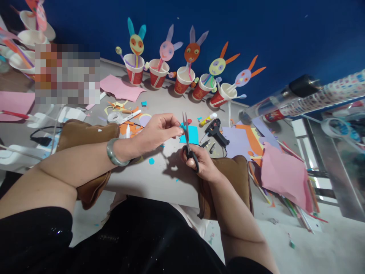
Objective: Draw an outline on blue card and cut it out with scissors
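My right hand (199, 161) has its fingers through the handles of black-handled scissors (186, 133), whose blades point up and stand slightly apart. My left hand (159, 131) is pinched close beside the blades, with a jade-like bangle on the wrist. A small bit of turquoise paper (181, 125) shows at its fingertips, partly hidden by the fingers. Behind the scissors lies a turquoise paper square (194, 135) on the table. A small round turquoise cutout (151, 161) rests nearer to me.
Several red paper cups (158, 78) with paper rabbit figures line the back wall. A black glue gun (217, 132) and glue stick (208, 119) lie right of my hands. Brown cushions (228, 171) sit under both forearms. Pink paper (281, 173) and lilac paper (235, 141) lie at right.
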Demonstrator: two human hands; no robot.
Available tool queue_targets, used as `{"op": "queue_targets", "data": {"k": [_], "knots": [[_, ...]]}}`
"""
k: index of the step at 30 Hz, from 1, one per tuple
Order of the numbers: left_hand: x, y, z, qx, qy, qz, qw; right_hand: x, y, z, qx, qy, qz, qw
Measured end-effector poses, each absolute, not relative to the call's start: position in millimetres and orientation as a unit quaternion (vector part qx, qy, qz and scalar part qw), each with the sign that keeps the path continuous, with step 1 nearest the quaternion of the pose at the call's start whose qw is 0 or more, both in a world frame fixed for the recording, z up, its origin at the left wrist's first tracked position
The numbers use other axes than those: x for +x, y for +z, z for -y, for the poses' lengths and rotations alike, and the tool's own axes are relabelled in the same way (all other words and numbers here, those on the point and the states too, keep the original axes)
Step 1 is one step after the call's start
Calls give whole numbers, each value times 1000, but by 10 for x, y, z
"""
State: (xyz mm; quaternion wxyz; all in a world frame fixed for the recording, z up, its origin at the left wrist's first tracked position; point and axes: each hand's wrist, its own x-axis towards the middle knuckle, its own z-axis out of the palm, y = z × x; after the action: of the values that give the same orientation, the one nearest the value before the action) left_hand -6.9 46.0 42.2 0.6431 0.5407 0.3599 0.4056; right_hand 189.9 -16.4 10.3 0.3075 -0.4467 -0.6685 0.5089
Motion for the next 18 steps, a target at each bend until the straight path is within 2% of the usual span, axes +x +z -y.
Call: {"op": "queue_targets", "data": {"k": [18], "knots": [[-68,437,-464,535,407,-358,649,1892,101,161,-448,510,665,311]]}}
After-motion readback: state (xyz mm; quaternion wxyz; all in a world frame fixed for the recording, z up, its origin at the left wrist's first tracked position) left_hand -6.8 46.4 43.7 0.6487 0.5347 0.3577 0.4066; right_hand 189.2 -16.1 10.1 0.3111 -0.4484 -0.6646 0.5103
